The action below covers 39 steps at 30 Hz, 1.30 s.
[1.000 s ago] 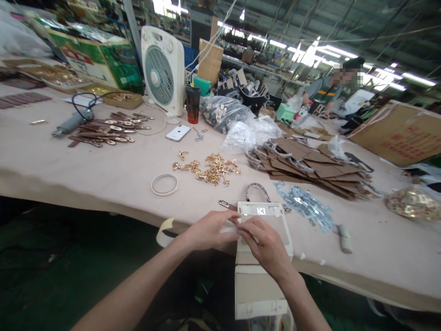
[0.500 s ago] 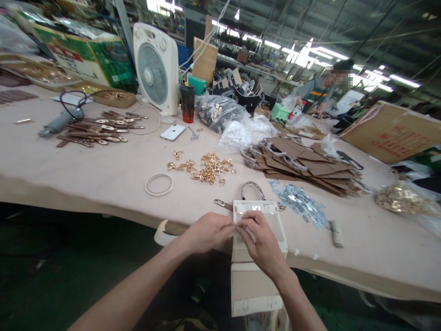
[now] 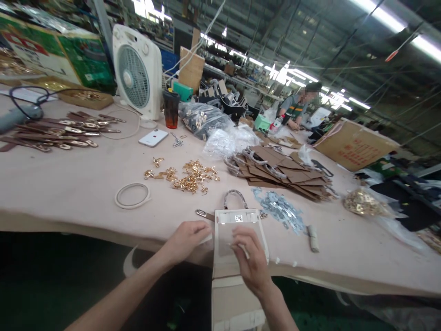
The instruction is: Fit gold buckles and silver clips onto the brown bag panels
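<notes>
A small bag piece [image 3: 237,271] in beige and white, with a plastic-wrapped loop handle [image 3: 235,193], lies at the table edge, its lower part hanging over. A small metal plate [image 3: 239,218] shows near its top. To its left is my left hand [image 3: 188,241], fingers closed on what looks like a small whitish strip [image 3: 206,239]. Over the panel, my right hand [image 3: 251,257] has its fingers curled in a pinch; a tiny pale bit shows there, too small to name. A brown strap end with a metal fitting [image 3: 203,214] sticks out left of the bag.
Gold-coloured fittings [image 3: 193,177] and a white tape roll [image 3: 132,196] lie to the left, grey metal plates [image 3: 280,209] to the right. Behind are stacked brown panels [image 3: 282,172], a phone [image 3: 153,137], a tumbler [image 3: 171,110] and a fan [image 3: 138,73]. A person [image 3: 296,108] works farther back.
My hands, together at the fingertips over the bag piece before, have moved apart, left hand to the left. The camera view has turned right, so the table contents sit farther left.
</notes>
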{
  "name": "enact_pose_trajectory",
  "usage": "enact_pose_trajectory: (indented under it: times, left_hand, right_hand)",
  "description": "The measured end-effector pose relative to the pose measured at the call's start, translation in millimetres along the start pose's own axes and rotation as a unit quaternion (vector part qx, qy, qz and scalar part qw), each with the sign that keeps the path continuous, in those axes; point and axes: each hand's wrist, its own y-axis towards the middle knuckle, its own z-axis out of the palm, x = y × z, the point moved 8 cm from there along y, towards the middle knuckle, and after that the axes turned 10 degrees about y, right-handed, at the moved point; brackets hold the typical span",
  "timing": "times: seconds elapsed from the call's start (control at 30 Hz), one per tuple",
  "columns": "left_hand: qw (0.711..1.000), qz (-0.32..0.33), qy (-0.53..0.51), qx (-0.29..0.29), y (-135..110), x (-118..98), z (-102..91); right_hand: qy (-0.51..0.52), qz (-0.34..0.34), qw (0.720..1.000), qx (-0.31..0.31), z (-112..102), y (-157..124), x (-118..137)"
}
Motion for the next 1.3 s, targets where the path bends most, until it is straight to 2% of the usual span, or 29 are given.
enact_pose_trajectory:
  times: [0.07,0.13,0.2,0.3,0.53,0.83,1.1,1.2,1.3]
  left_hand:
    - [0.998,0.024,0.057,0.015,3,-3,1.3]
    - [0.993,0.044,0.105,0.029,4,-7,4.3]
    - [0.988,0.056,0.138,0.029,5,-9,5.8]
    - [0.987,0.061,0.146,0.027,5,-7,6.2]
    - [0.989,0.060,0.132,0.033,4,-4,4.1]
    - [0.992,0.064,0.098,0.039,4,-6,3.7]
    - [0.996,0.085,0.033,0.022,-3,-7,-5.4]
    - [0.997,0.071,0.004,-0.006,-13,4,-15.0]
    - [0.996,0.016,-0.034,-0.075,-33,32,-36.1]
  right_hand:
    - [-0.025,0.067,0.997,-0.032,-24,10,-27]
    - [-0.031,0.119,0.992,-0.016,-39,23,-55]
    - [-0.013,0.146,0.989,0.034,-40,36,-76]
    - [0.011,0.164,0.982,0.095,-32,47,-93]
    - [0.010,0.163,0.980,0.115,-20,52,-104]
    - [0.003,0.164,0.980,0.115,-17,47,-120]
    - [0.005,0.187,0.979,0.084,-17,48,-138]
    - [-0.001,0.172,0.984,0.040,-16,47,-141]
    - [-0.002,0.160,0.987,0.005,-16,45,-141]
